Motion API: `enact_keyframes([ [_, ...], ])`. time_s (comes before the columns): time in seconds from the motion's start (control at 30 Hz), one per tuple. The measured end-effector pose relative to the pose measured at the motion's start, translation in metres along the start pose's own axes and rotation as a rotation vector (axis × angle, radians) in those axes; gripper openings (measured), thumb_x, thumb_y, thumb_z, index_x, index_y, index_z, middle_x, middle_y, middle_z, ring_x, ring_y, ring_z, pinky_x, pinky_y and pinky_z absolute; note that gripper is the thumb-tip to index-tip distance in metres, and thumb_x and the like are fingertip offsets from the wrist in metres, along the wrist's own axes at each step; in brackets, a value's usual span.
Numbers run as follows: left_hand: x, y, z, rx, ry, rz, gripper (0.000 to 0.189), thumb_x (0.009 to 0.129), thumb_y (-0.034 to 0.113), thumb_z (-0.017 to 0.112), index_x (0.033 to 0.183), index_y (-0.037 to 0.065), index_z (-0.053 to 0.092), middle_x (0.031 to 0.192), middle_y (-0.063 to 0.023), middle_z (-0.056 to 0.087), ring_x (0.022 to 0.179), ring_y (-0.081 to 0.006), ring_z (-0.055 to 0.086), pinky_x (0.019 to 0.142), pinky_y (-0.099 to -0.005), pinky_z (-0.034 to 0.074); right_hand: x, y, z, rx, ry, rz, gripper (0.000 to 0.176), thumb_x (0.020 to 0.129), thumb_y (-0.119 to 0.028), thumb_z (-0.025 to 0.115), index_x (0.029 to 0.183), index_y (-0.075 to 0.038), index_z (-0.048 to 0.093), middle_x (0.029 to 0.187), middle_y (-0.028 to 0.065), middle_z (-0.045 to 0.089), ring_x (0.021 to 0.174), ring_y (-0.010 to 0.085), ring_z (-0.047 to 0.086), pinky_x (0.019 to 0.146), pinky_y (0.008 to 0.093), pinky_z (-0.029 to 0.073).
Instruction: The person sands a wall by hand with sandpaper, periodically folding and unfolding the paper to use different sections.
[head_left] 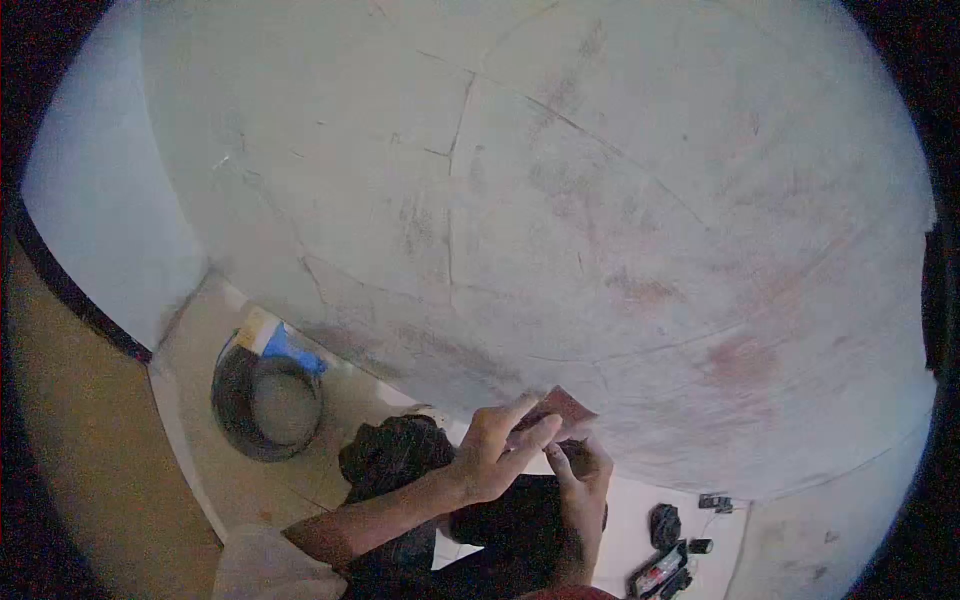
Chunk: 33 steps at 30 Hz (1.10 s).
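Note:
Close to the foot of a pale, smudged wall (pixel 600 220), both of my hands meet around a small reddish-brown sheet (pixel 568 404). My left hand (pixel 495 450) pinches the sheet between thumb and fingers, and a pointed corner sticks out beyond them. Just to the right and slightly lower, my right hand (pixel 582 470) has its fingers bent against the sheet's lower edge. The middle of the sheet is partly hidden by the fingers.
A dark round bucket (pixel 232 405) stands on the floor at left, with a blue-handled brush (pixel 290 352) across its rim. A dark bundle (pixel 395 455) lies beside my left forearm. Several dark items, including a tool tray (pixel 660 572), sit at lower right.

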<state>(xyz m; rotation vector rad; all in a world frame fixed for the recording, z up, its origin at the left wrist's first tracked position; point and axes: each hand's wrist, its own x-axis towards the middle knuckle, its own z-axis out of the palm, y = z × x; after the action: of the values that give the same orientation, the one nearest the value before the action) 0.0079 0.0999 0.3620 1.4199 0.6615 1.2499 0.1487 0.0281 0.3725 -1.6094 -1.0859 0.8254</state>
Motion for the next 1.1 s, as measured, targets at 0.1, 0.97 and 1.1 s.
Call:
enact_keyframes([
  [0.1,0.008,0.003,-0.018,-0.021,-0.048,0.0,0.031,0.091,0.026,0.064,0.098,-0.004,0.061,0.074,-0.0154,0.064,0.066,-0.019,0.064,0.062,-0.0328,0.049,0.003,-0.009,0.023,0.019,0.044,-0.044,0.011,0.088,-0.004,0.065,0.096,0.002,0.062,0.09,0.007,0.065,0.087,0.0141,0.059,0.083,0.028,0.045],
  [0.97,-0.02,-0.017,0.041,-0.097,0.081,-0.284,0.033,0.086,0.022,0.071,0.106,-0.002,0.06,0.102,-0.0079,0.063,0.092,-0.0162,0.058,0.084,-0.0331,0.047,-0.019,0.044,-0.02,-0.254,0.05,-0.241,0.03,0.093,-0.026,0.061,0.097,0.003,0.055,0.082,0.0199,0.064,0.075,0.0315,0.063,0.068,0.0392,0.049],
  [1.1,-0.018,-0.023,0.033,-0.109,0.162,-0.283,0.039,0.086,0.022,0.07,0.113,-0.002,0.055,0.109,-0.0083,0.06,0.096,-0.0174,0.057,0.087,-0.033,0.045,-0.011,0.055,-0.01,-0.201,0.045,-0.235,0.033,0.093,-0.029,0.06,0.098,0.003,0.054,0.079,0.0201,0.063,0.073,0.0331,0.061,0.067,0.0418,0.047],
])
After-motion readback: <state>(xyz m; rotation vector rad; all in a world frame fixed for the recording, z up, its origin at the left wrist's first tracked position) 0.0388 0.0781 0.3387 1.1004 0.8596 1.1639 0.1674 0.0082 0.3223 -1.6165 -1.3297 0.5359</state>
